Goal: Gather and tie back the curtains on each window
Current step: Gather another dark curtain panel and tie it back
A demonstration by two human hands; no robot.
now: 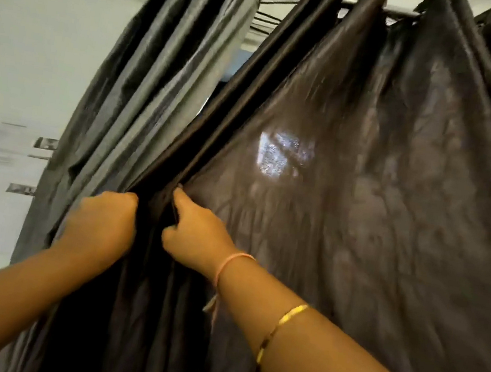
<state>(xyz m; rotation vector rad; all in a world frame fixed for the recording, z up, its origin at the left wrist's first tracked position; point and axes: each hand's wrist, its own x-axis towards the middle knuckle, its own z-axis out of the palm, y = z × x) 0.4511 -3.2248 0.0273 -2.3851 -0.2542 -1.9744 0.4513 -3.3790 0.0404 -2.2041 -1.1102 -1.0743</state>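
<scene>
The left hand (103, 222) has its grip closed tight round the edge fold of the dark curtain (377, 204); the right hand (196, 232), just beside it, pinches the next fold, grip closed too; the curtain hangs from a rod (404, 13) up top; a thin gap shows between it and the grey curtain (166, 64); papers (7, 146) on the wall (36, 46) at the left are too blurry to read

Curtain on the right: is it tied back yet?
No; the curtain hangs spread wide with no tie, the right hand gripping its edge.
</scene>
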